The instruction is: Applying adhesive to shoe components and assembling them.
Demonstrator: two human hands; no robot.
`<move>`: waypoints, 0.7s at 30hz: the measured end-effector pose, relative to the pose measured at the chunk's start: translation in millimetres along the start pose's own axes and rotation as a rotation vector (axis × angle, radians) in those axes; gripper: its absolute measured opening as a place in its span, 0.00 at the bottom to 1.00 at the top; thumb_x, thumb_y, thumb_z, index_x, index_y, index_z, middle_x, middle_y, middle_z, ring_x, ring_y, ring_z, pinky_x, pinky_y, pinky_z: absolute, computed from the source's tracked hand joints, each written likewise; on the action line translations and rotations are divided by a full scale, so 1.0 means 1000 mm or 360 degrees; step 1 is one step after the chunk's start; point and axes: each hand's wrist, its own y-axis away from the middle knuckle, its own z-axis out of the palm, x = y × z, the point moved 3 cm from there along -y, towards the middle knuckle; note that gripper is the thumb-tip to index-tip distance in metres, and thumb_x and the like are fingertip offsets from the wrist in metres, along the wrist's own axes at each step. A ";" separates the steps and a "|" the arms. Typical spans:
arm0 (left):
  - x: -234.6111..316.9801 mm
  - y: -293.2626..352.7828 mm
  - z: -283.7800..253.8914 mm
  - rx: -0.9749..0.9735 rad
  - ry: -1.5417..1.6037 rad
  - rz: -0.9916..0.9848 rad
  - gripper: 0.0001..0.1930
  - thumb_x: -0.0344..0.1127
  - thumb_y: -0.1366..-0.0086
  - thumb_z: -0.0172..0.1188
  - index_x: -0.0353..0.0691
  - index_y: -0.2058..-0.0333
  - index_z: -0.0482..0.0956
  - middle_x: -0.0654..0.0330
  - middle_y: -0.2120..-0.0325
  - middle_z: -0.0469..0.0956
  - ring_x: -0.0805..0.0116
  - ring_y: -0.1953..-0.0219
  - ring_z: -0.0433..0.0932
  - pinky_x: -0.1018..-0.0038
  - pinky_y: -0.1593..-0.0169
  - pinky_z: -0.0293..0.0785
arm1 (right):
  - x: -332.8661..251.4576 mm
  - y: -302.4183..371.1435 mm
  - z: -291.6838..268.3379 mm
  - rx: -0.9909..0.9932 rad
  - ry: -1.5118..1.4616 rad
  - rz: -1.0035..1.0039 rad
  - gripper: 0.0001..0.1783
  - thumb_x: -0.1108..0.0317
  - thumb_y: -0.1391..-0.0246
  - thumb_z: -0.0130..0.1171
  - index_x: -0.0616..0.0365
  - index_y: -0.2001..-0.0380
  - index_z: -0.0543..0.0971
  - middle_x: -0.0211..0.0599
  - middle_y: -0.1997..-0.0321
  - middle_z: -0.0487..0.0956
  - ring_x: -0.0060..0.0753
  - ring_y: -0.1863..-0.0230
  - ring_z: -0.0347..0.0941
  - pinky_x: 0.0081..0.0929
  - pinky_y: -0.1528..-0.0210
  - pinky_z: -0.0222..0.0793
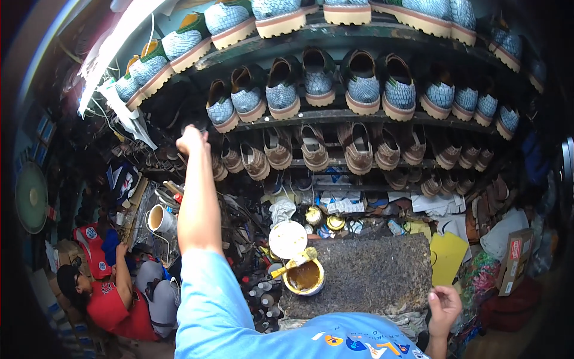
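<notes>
My left hand (193, 140) reaches far forward to the left end of the shoe racks. Its fingers are curled at a dark patch, and what they grip, if anything, is hidden there. Close beside it stands a blue scale-patterned shoe (222, 107) with a pale sole. My right hand (443, 308) hangs loosely closed off the bench's right end, with nothing visible in it. Between my arms, on the worn dark bench (371, 269), sits a tub of brown paste (304, 277). A yellow-handled brush (296, 262) lies across the tub's rim, next to a round white lid (287, 239).
Shelves (269, 122) of blue and brown shoes span the far side. A seated person in red (116, 305) is at lower left, near a white bucket (160, 219). Several bottles (266, 299) crowd the bench's left side. Yellow sheets (448, 257) and a cardboard box (515, 262) stand right.
</notes>
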 end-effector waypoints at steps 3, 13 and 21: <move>0.016 0.052 -0.059 -0.0583 0.0285 0.0402 0.11 0.25 0.37 0.66 0.28 0.64 0.71 0.52 0.66 0.76 0.63 0.68 0.79 0.56 0.64 0.91 | 0.005 -0.006 0.029 -0.0247 -0.0079 0.0121 0.16 0.82 0.47 0.66 0.68 0.54 0.79 0.42 0.52 0.80 0.32 0.50 0.79 0.29 0.45 0.75; -0.061 0.399 -0.330 -0.3136 -0.0574 0.1277 0.16 0.30 0.47 0.74 0.38 0.59 0.84 0.46 0.45 0.78 0.45 0.39 0.75 0.48 0.38 0.72 | 0.044 -0.007 0.127 -0.0615 -0.0922 0.0768 0.51 0.70 0.47 0.61 0.49 0.23 0.49 0.43 0.46 0.73 0.40 0.51 0.76 0.45 0.46 0.79; -0.025 0.262 -0.334 -0.1756 -0.1444 0.1478 0.15 0.27 0.40 0.69 0.35 0.53 0.83 0.46 0.49 0.79 0.50 0.45 0.79 0.62 0.41 0.74 | 0.058 -0.023 0.033 -0.0449 -0.1136 0.0857 0.36 0.67 0.53 0.53 0.70 0.38 0.68 0.50 0.42 0.77 0.46 0.47 0.79 0.49 0.46 0.81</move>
